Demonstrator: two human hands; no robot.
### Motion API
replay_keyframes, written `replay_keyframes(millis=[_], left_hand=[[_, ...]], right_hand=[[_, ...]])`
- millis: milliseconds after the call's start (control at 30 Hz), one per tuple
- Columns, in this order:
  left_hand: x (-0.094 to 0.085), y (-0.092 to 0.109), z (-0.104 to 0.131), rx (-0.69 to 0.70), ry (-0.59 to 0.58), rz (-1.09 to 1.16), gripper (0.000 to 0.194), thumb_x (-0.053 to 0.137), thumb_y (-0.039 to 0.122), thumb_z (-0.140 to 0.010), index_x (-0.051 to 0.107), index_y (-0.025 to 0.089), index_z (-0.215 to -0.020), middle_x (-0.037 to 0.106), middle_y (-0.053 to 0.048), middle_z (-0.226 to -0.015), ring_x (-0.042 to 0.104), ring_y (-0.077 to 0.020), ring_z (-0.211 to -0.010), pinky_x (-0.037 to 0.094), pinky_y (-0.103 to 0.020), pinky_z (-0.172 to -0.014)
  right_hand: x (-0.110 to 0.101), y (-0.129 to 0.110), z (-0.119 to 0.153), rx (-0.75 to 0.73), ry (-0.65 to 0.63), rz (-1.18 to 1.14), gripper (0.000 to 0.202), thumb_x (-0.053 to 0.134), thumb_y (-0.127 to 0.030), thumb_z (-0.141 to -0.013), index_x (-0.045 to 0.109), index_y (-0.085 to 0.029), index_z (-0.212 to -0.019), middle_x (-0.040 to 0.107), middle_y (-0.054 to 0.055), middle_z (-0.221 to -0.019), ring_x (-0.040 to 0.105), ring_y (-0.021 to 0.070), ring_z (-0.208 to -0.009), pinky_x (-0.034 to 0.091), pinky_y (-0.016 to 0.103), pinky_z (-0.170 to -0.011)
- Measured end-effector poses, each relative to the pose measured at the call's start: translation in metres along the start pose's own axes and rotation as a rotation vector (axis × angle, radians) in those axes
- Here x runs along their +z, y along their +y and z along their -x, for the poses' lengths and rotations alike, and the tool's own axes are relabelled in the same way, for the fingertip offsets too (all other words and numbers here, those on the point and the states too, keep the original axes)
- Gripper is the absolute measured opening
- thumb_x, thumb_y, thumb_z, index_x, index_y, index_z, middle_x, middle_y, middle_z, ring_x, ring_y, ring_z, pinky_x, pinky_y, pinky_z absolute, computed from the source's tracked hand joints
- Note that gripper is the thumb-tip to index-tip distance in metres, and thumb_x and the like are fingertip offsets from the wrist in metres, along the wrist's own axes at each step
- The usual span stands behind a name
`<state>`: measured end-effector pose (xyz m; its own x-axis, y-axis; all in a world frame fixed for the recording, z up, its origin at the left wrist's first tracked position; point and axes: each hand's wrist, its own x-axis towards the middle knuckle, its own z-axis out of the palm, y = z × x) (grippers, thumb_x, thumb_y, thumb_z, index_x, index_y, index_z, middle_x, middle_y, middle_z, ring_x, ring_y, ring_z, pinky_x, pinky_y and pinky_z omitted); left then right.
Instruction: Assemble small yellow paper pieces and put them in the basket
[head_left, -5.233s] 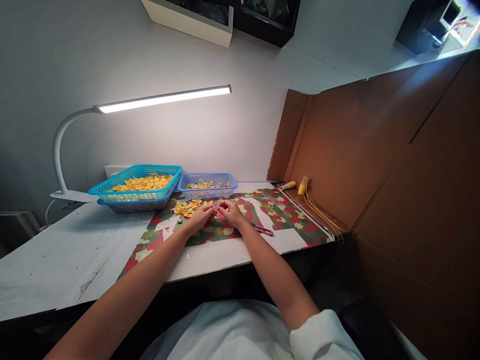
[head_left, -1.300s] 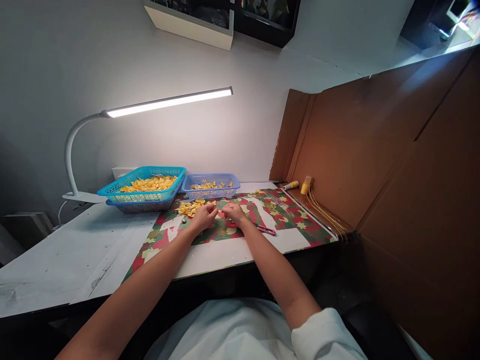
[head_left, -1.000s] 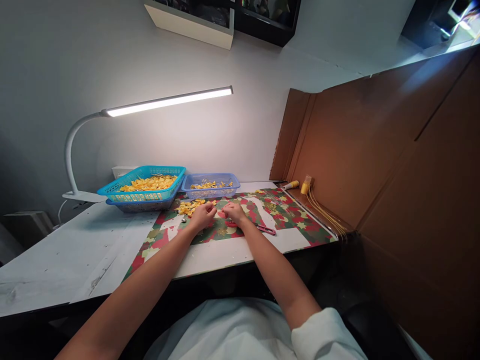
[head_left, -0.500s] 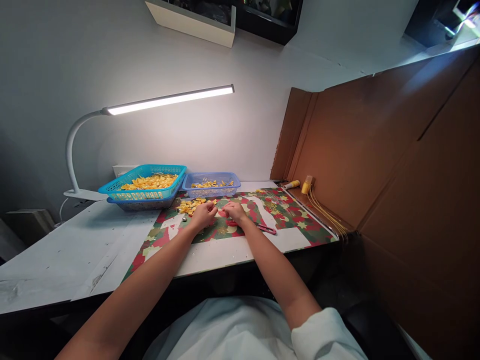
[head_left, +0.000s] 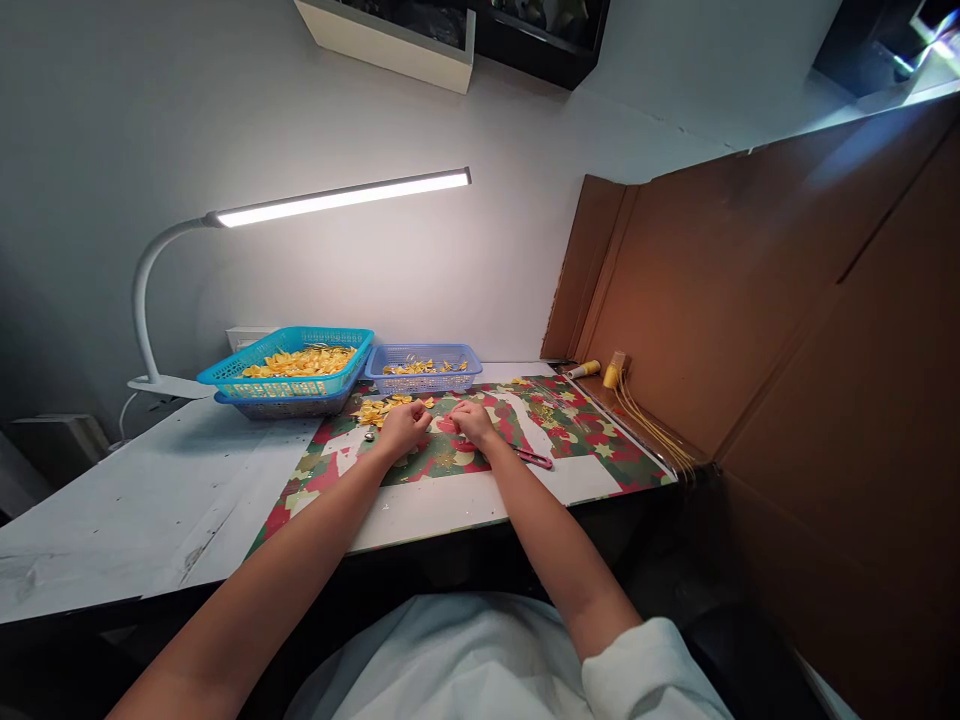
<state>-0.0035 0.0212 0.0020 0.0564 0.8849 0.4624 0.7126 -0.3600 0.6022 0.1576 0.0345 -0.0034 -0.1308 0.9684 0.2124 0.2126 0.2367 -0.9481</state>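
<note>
My left hand point(head_left: 403, 430) and my right hand point(head_left: 471, 424) are a small gap apart over a red and green patterned sheet point(head_left: 442, 462). The fingers of both are pinched together; whatever they hold is too small to make out. A pile of yellow pieces point(head_left: 373, 411) lies just behind and left of my left hand, with a small shiny round thing point(head_left: 369, 436) beside it. Partly behind my right forearm rests a pink-handled tool point(head_left: 534, 459).
A teal basket point(head_left: 281, 388) of yellow pieces sits on a blue one at the left. Behind the hands is a lilac basket point(head_left: 424, 384). A lamp point(head_left: 341, 198) hangs above; cardboard point(head_left: 705, 280) stands right, near yellow spools point(head_left: 613, 374) and gold strands point(head_left: 652, 430).
Both hands have shifted very slightly, and their fingers remain pinched. The baskets and the pink-handled tool have stayed in place.
</note>
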Motion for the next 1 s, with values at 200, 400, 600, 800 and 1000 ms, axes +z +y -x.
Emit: replay_keyframes(millis=[200,400,600,800,1000], left_hand=[[0.0,0.003,-0.001,0.007,0.018,-0.091,0.023,0.048,0.021,-0.07,0.036,0.023,-0.051,0.043,0.002,-0.048,0.039,-0.0153,-0.052,0.022,-0.027,-0.054],[0.0,0.005,-0.003,0.029,0.003,-0.184,0.023,0.048,0.019,-0.071,0.036,0.022,-0.052,0.045,0.0,-0.051,0.04,-0.0162,-0.053,0.021,-0.028,-0.055],[-0.003,-0.001,-0.006,0.029,0.018,-0.222,0.021,0.047,0.021,-0.075,0.045,0.021,-0.055,0.053,-0.002,-0.056,0.047,-0.0178,-0.058,0.027,-0.028,-0.057],[-0.008,0.002,-0.002,0.136,0.221,-0.184,0.032,0.048,0.033,-0.082,0.063,0.017,-0.105,0.061,-0.015,-0.121,0.052,-0.0311,-0.115,0.038,-0.042,-0.093],[0.002,0.013,0.004,0.401,-0.087,0.08,0.038,0.041,0.037,-0.088,0.057,0.018,-0.117,0.064,-0.012,-0.12,0.057,-0.0243,-0.111,0.042,-0.036,-0.095]], right_hand=[[0.0,-0.004,0.002,0.015,0.005,0.011,0.018,0.043,-0.02,-0.054,0.04,-0.018,-0.037,0.049,0.0,-0.067,0.044,0.0105,-0.061,0.035,0.023,-0.056],[-0.001,-0.009,0.006,0.03,0.014,0.034,0.015,0.043,-0.02,-0.055,0.04,-0.018,-0.041,0.048,-0.001,-0.066,0.043,0.0095,-0.058,0.035,0.023,-0.055],[-0.004,-0.009,0.007,0.022,0.021,0.061,0.017,0.044,-0.02,-0.061,0.041,-0.017,-0.044,0.049,-0.001,-0.069,0.044,0.0106,-0.062,0.036,0.023,-0.059],[-0.008,-0.011,0.013,-0.325,0.097,0.452,0.013,0.053,-0.017,-0.073,0.059,-0.018,-0.062,0.058,0.002,-0.09,0.047,0.0169,-0.092,0.038,0.029,-0.086],[-0.009,-0.014,0.018,-0.522,0.084,0.787,0.015,0.054,-0.018,-0.085,0.068,-0.022,-0.088,0.059,0.004,-0.111,0.045,0.0201,-0.101,0.034,0.033,-0.09]])
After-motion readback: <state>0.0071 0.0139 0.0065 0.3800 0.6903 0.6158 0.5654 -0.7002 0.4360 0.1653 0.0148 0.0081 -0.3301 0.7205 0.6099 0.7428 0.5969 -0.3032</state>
